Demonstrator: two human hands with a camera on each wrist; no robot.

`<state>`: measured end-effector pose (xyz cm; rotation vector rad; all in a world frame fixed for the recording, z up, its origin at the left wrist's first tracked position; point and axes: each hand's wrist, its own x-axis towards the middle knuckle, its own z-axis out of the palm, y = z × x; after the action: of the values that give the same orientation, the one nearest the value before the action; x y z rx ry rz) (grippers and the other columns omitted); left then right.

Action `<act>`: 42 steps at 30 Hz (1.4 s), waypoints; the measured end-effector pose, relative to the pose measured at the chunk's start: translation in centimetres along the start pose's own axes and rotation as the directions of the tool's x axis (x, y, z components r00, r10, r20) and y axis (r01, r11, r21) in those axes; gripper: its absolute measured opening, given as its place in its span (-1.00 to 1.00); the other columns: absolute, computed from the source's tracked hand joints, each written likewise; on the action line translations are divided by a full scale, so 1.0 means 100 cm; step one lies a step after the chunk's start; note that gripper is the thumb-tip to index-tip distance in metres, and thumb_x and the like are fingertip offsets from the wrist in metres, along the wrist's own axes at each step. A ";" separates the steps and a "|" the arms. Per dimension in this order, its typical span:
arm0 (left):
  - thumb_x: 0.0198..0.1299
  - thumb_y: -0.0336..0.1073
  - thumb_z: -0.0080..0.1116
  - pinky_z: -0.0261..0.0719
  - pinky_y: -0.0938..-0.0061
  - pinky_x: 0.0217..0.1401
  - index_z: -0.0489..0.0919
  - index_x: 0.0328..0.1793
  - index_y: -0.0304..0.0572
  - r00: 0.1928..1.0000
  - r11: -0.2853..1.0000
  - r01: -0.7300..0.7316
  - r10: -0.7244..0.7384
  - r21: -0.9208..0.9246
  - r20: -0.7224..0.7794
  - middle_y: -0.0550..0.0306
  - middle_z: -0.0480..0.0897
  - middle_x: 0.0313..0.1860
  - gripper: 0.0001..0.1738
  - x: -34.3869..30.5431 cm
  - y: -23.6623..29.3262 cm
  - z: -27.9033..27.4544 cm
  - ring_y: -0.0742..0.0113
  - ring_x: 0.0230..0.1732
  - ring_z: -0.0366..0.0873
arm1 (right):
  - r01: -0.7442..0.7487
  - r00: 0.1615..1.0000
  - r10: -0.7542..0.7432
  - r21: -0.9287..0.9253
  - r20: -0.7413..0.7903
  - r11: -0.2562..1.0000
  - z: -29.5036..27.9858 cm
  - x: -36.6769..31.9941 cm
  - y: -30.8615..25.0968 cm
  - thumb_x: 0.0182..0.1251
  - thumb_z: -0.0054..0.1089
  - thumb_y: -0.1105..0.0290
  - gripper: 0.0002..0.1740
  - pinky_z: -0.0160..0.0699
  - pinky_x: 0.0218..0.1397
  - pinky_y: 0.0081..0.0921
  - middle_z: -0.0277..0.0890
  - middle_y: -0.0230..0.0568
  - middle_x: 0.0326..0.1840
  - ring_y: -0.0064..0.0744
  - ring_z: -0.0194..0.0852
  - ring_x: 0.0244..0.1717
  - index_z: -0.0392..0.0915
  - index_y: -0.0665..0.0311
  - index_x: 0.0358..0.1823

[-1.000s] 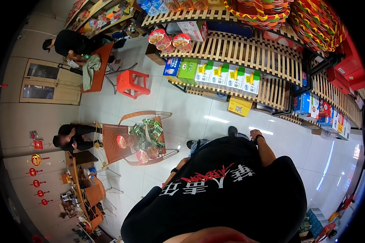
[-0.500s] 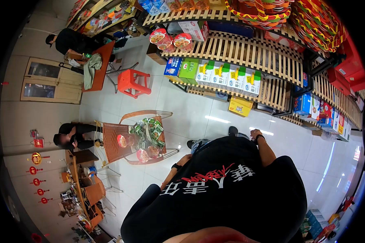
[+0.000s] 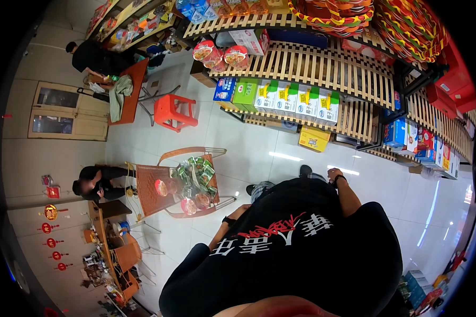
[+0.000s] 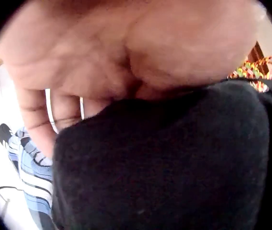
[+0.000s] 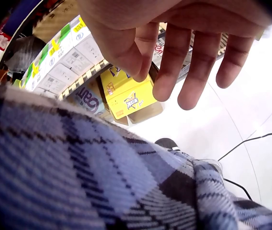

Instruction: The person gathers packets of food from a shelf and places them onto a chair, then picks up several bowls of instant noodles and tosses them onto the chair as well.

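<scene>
In the head view my left hand [image 3: 240, 212] hangs by the hem of a black T-shirt [image 3: 280, 238], partly hidden by it. Up close in the left wrist view, the palm shows with slightly parted fingers, their tips hidden behind the shirt cloth; no object shows in it. My right hand [image 3: 333, 174] hangs at the other side of the body. Its loosely bent fingers [image 5: 193, 72] hang over plaid trousers [image 5: 78, 167] in the right wrist view, with nothing between them.
A woven armchair [image 3: 148, 182] bearing green packets [image 3: 198, 171] and bowl noodles [image 3: 188, 206] stands ahead. Slatted shelves [image 3: 307, 63] run along the right, a yellow box [image 3: 313, 139] below them. A red stool [image 3: 174, 112] is near a table [image 3: 137, 79]. Two people are farther off.
The head view has shifted very slightly. At the back table, the standing person's head and arms have moved away from the camera. Both of my hands stay by the body.
</scene>
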<state>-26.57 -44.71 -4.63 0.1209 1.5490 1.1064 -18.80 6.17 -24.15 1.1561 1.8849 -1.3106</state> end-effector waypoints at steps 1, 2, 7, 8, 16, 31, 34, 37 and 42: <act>0.30 -0.26 0.09 0.48 0.52 0.00 0.57 0.08 -0.32 0.999 1.000 -0.018 0.018 -0.008 0.037 0.20 0.67 -0.12 -0.67 0.000 0.000 -0.002 0.53 -0.13 0.51 | -0.002 1.000 0.002 0.009 0.001 1.000 0.001 0.001 0.001 0.23 0.11 0.24 -0.75 0.54 -0.53 -0.49 0.65 -0.24 -0.41 -0.45 0.52 -0.64 0.59 0.22 -0.18; 0.30 -0.26 0.09 0.48 0.52 0.00 0.57 0.09 -0.33 0.996 0.999 -0.039 0.040 -0.021 0.082 0.20 0.67 -0.11 -0.67 -0.002 0.003 -0.001 0.53 -0.13 0.51 | -0.005 1.000 0.005 0.018 0.002 1.000 0.001 0.001 0.001 0.23 0.11 0.24 -0.76 0.53 -0.53 -0.50 0.64 -0.25 -0.42 -0.44 0.51 -0.64 0.60 0.21 -0.19; 0.27 -0.31 0.12 0.48 0.54 -0.01 0.58 0.06 -0.35 0.993 0.979 -0.116 0.117 0.170 0.003 0.22 0.67 -0.12 -0.69 -0.057 0.103 0.025 0.55 -0.14 0.50 | 0.004 1.000 -0.004 -0.008 -0.001 1.000 -0.001 -0.004 -0.003 0.23 0.11 0.24 -0.76 0.53 -0.52 -0.48 0.64 -0.26 -0.44 -0.44 0.52 -0.64 0.59 0.20 -0.19; 0.27 -0.31 0.12 0.48 0.54 -0.01 0.58 0.06 -0.35 0.992 0.977 -0.128 0.129 0.173 0.005 0.22 0.67 -0.12 -0.69 -0.054 0.101 0.019 0.55 -0.14 0.50 | 0.001 1.000 -0.001 0.014 0.009 1.000 -0.003 -0.004 -0.005 0.23 0.10 0.24 -0.76 0.53 -0.51 -0.48 0.64 -0.26 -0.44 -0.44 0.52 -0.63 0.58 0.21 -0.18; 0.31 -0.23 -0.04 0.50 0.38 -0.06 0.61 -0.05 -0.20 0.943 0.912 -0.041 0.170 0.408 -0.286 -0.07 0.69 -0.30 -0.73 -0.023 0.092 0.013 0.19 -0.20 0.63 | -0.009 1.000 0.009 0.022 0.029 1.000 0.000 0.004 -0.015 0.22 0.13 0.27 -0.76 0.55 -0.53 -0.45 0.65 -0.21 -0.43 -0.41 0.53 -0.64 0.58 0.22 -0.15; 0.21 0.02 -0.01 0.50 0.01 -0.12 0.56 -0.25 -0.24 0.978 0.840 -0.071 0.166 0.538 -0.130 -0.29 0.64 -0.28 -0.58 -0.014 0.039 0.008 -0.28 -0.15 0.59 | -0.017 1.000 0.017 0.048 0.011 0.999 -0.006 -0.005 -0.016 0.22 0.09 0.24 -0.75 0.52 -0.51 -0.45 0.61 -0.26 -0.46 -0.43 0.48 -0.66 0.56 0.21 -0.18; 0.21 0.01 -0.01 0.50 0.00 -0.13 0.55 -0.26 -0.25 0.981 0.845 -0.077 0.159 0.529 -0.112 -0.29 0.64 -0.28 -0.58 -0.016 0.041 0.008 -0.28 -0.16 0.59 | -0.015 1.000 0.015 -0.004 -0.001 1.000 -0.007 -0.005 -0.015 0.23 0.07 0.24 -0.76 0.52 -0.49 -0.45 0.62 -0.28 -0.44 -0.44 0.49 -0.65 0.57 0.20 -0.19; 0.21 0.00 -0.01 0.50 0.00 -0.13 0.55 -0.27 -0.25 0.983 0.848 -0.080 0.155 0.525 -0.100 -0.29 0.64 -0.28 -0.59 -0.020 0.043 0.008 -0.29 -0.16 0.59 | 0.009 1.000 -0.009 -0.060 0.009 0.998 -0.006 0.008 -0.003 0.22 0.08 0.23 -0.76 0.53 -0.49 -0.45 0.63 -0.28 -0.42 -0.45 0.51 -0.64 0.58 0.20 -0.22; 0.20 -0.01 -0.01 0.49 -0.02 -0.14 0.55 -0.28 -0.25 0.983 0.850 -0.103 0.168 0.517 -0.079 -0.28 0.64 -0.29 -0.59 -0.025 0.051 0.002 -0.29 -0.17 0.59 | 0.053 0.999 -0.052 0.013 -0.012 0.999 -0.024 -0.004 -0.022 0.21 0.13 0.20 -0.75 0.56 -0.45 -0.46 0.64 -0.28 -0.42 -0.45 0.54 -0.59 0.60 0.21 -0.23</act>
<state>-28.10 -43.34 0.66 0.5418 1.9439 0.7916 -20.50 7.90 -21.93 1.1301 1.9297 -1.3491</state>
